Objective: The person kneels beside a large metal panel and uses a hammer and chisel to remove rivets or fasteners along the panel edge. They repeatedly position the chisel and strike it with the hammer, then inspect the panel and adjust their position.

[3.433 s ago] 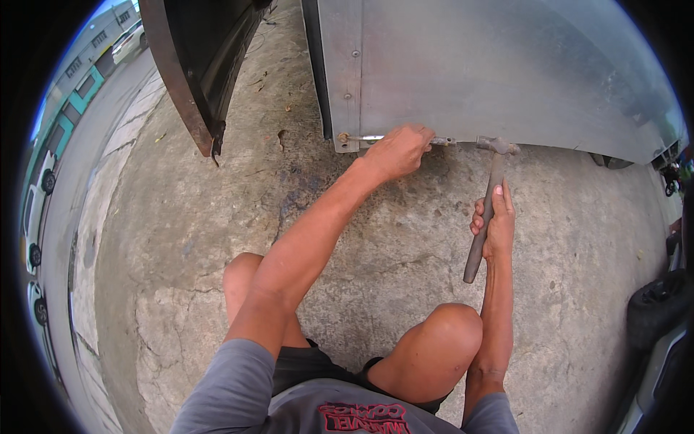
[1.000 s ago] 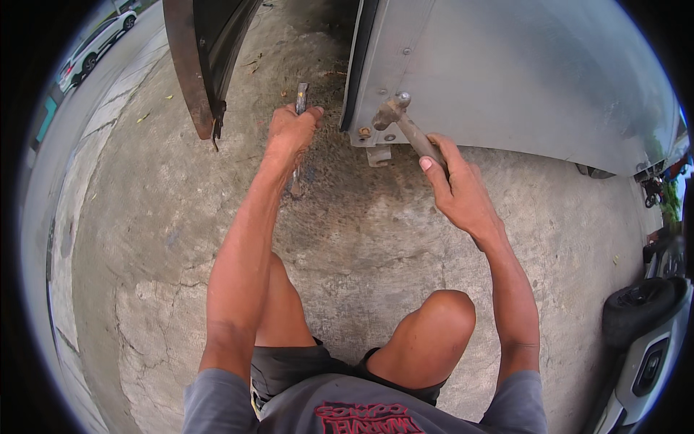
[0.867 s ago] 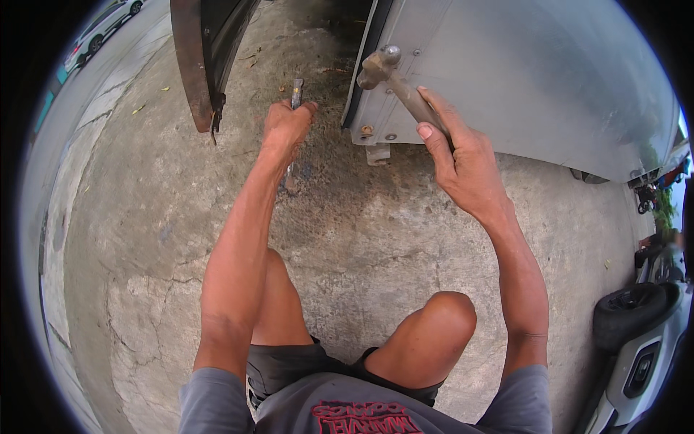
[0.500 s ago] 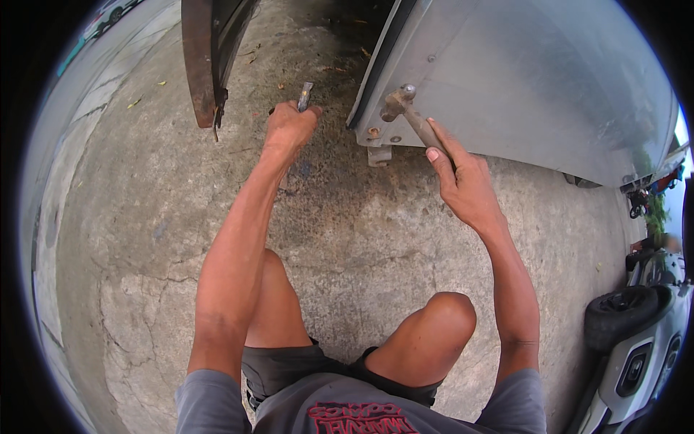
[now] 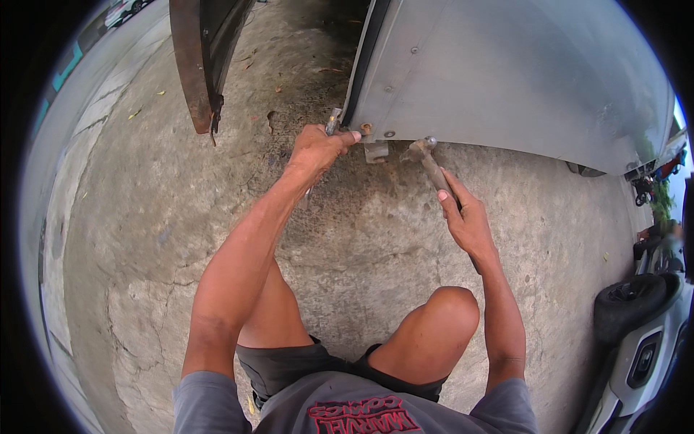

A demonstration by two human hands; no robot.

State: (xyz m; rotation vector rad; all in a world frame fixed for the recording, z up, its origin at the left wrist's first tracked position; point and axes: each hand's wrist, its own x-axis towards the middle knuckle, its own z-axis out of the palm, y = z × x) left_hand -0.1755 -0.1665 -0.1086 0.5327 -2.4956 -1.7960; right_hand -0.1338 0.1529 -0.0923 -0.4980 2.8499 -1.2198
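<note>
Squatting at 6 o'clock in grey short-sleeved T-shirt with red print (image 5: pixel 318 390) and dark cloth shorts (image 5: pixel 289 365), over cracked, stained grey concrete (image 5: pixel 376 239).

Gripping worn ball-peen hammer with dark handle (image 5: pixel 435 172) in right hand (image 5: pixel 464 213), near 3: fingers wrapped round the shaft, striking end aimed at 11, just beside lower edge of large dull-silver sheet-metal panel (image 5: pixel 506 72), which spans 12 to 2. Can't tell if touching.

Gripping narrow silver metal bar (image 5: pixel 332 120) in left hand (image 5: pixel 318 152), at 11: fist closed round the middle, upper tip out toward 1, lower out toward 7. Thumb right at bottom corner of panel; contact unclear.

Below that corner, at 1: pale metal bracket (image 5: pixel 377 152). Farther out, toward 11: rust-brown curved metal part (image 5: pixel 189 72). At 4: silver vehicle with black tyre (image 5: pixel 643 362). Far off, between 10 and 11: white car (image 5: pixel 124 11), cut by the rim.
</note>
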